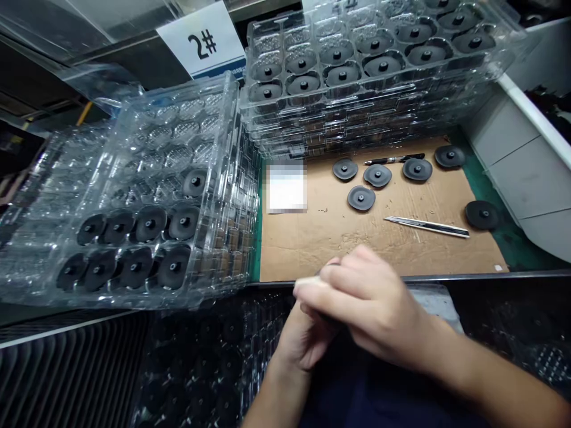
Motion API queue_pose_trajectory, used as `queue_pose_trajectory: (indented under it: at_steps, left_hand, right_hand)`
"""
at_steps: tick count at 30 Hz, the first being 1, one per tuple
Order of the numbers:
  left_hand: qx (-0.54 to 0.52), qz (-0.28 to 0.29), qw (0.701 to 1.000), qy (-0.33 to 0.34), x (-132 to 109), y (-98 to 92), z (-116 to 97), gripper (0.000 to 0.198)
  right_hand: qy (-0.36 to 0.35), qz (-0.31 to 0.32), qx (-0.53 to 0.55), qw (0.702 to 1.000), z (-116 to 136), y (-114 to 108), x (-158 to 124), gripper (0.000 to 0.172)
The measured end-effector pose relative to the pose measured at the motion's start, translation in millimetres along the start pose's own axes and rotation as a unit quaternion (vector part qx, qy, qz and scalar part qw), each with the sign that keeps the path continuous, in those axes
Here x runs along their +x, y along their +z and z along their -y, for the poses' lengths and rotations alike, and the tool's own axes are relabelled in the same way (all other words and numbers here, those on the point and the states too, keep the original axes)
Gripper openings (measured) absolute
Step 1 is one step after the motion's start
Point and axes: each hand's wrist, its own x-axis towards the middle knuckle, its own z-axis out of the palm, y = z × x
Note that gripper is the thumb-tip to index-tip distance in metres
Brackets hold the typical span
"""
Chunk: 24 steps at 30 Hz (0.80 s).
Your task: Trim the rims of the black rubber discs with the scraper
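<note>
My right hand [370,297] is closed over my left hand [306,339] near the front edge of the bench. The fingers of both hands are curled together. A small dark edge peeks out between them, but what they hold is mostly hidden. Something pale, possibly a finger cover, sits at the right fingertips. Beyond the hands, several black rounded discs with a central stub, such as this black disc [361,198], lie on a cardboard sheet [307,249]. A slim utility knife [428,226] lies there too, to the right, with a black pen [394,159] farther back.
To the left stands a stack of clear plastic trays [223,196], its top tray partly filled with black discs. Another tray stack [357,113] stands at the back. A sign marked 2# [203,41] leans behind. A white bin wall [513,142] borders the right.
</note>
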Motion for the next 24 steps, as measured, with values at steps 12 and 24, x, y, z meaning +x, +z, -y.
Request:
queue_pose_trajectory:
  at_steps: [12,24]
  left_hand:
    - [-0.026,0.041,0.996,0.069,0,-13.0,-9,0.062]
    - [0.022,-0.017,0.991,0.129,-4,-6.9,-15,0.059]
  right_hand:
    - [0.302,0.008,0.067,0.951,-81,39,-64,0.021]
    - [0.01,0.021,0.091,0.996,25,16,2,0.024]
